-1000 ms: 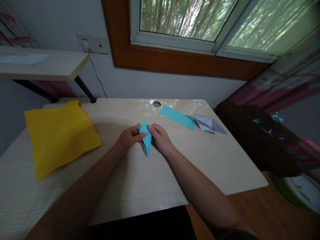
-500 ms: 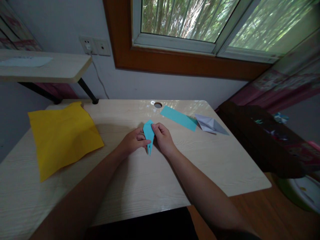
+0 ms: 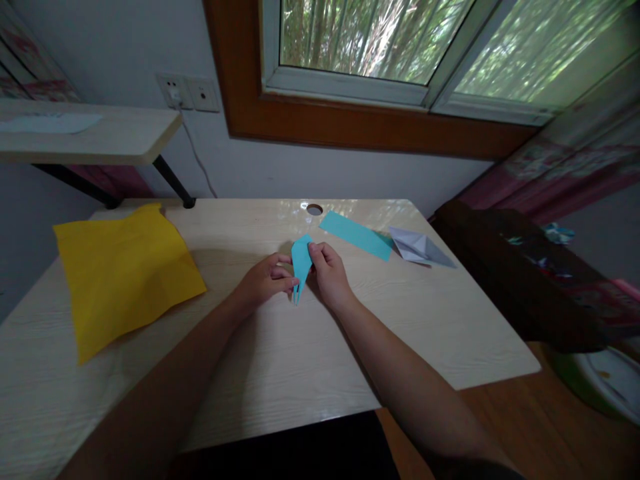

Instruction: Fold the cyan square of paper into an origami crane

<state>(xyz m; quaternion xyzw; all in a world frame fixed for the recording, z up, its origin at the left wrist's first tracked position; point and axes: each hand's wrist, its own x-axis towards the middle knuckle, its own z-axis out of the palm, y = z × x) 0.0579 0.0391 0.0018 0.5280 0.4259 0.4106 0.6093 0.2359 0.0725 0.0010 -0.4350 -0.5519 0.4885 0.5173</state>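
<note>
A folded piece of blue paper, wide at the top and split into two narrow points at the bottom, is held just above the table. My right hand pinches its upper right edge, thumb on the front face. On the other side, my left hand has its thumb at the lower left edge near the split, with its fingers curled behind and beside the paper. Part of the left fingers is hidden by the sheet.
A large creased yellow sheet lies at the left of the table. Beyond my right hand are a flat blue paper strip and a folded white paper boat. A shelf on black legs stands at the back left.
The folded blue paper has tilted, its top leaning to the right and its points swinging slightly left. My right hand has shifted a little up and right with it.
</note>
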